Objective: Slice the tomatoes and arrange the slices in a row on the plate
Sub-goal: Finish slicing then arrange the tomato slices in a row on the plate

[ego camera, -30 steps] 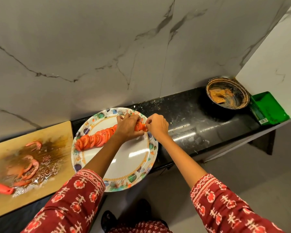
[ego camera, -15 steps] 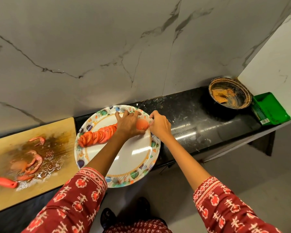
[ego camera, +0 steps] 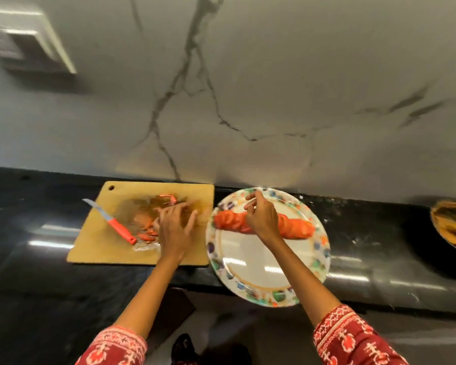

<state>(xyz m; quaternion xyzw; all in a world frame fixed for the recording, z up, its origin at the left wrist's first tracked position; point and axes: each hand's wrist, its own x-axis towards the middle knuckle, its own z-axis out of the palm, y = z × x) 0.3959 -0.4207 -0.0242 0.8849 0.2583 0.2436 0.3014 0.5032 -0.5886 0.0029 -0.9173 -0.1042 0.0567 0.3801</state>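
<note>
A row of red tomato slices [ego camera: 229, 219] lies across the far half of the patterned plate [ego camera: 319, 262]. My right hand [ego camera: 261, 219] rests on the middle of that row, hiding part of it. Its fingers are loosely bent past the far side, and I see nothing pinched between them. My left hand [ego camera: 177, 225] hovers with fingers spread over the right part of the wooden cutting board [ego camera: 100, 248]. It is blurred and holds nothing. Tomato scraps [ego camera: 145, 222] and juice lie on the board under and beside it.
A knife with a red handle [ego camera: 116, 225] lies diagonally on the board's left side. At the far right, a round dish with orange residue [ego camera: 450, 225] sits on the black counter [ego camera: 374, 233]. The plate overhangs the counter's front edge. A marble wall rises behind.
My left hand left the plate and moved over the cutting board. The right hand shifted left onto the middle of the row. The camera swung left, and the row now reaches further right.
</note>
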